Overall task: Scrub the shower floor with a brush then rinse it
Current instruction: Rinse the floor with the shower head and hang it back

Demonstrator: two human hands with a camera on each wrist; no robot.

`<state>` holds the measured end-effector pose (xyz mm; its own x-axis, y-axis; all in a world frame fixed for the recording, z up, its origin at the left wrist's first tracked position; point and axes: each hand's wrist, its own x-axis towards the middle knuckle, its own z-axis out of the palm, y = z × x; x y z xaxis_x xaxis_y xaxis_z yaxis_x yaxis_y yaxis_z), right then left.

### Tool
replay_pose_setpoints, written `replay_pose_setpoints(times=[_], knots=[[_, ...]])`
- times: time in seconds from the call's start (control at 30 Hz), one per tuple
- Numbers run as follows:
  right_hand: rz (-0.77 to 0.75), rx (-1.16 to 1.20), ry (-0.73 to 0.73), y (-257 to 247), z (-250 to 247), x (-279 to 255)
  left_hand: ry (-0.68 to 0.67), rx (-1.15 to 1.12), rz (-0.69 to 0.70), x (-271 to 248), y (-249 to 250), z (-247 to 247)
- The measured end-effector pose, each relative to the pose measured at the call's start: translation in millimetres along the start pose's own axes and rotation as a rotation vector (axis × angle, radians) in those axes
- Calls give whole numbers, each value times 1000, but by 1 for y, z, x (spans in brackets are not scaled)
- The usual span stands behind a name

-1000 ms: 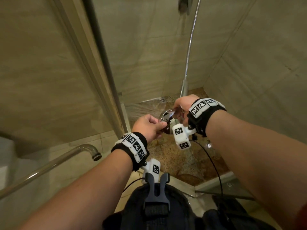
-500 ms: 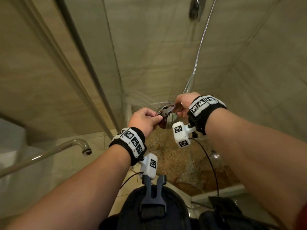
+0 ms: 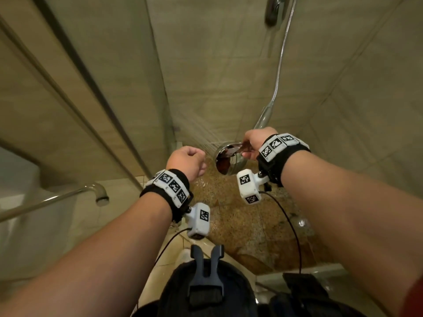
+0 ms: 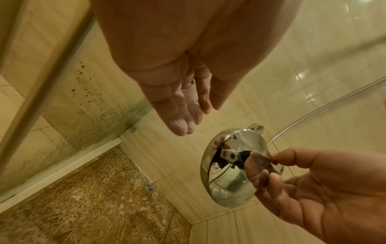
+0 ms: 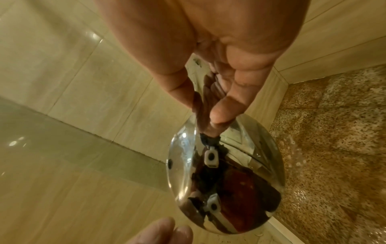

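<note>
We are rinsing: our right hand (image 3: 253, 143) grips the chrome round shower head (image 3: 229, 160), spraying the wet speckled brown shower floor (image 3: 247, 225); our left hand (image 3: 186, 162), loosely curled, holds nothing; no brush is visible.

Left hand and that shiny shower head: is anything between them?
Nothing solid: in the left wrist view, only open air separates the left hand from the shower head, held by the right hand.

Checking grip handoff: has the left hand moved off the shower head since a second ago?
Yes. The left hand has pulled left, off the shower head, toward the glass door.
</note>
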<state>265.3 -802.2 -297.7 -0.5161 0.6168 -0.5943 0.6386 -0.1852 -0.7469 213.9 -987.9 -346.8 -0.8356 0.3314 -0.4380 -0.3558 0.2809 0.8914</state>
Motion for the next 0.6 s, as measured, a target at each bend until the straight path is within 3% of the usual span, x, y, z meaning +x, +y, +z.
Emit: replay_pose_setpoints(times=[0.17,0.6], knots=[[39,-43,133,-10,1,3,49,147,11,23,-3,-5],[8,-209,132,-3,5,16,33,323,0,55,0,-11]])
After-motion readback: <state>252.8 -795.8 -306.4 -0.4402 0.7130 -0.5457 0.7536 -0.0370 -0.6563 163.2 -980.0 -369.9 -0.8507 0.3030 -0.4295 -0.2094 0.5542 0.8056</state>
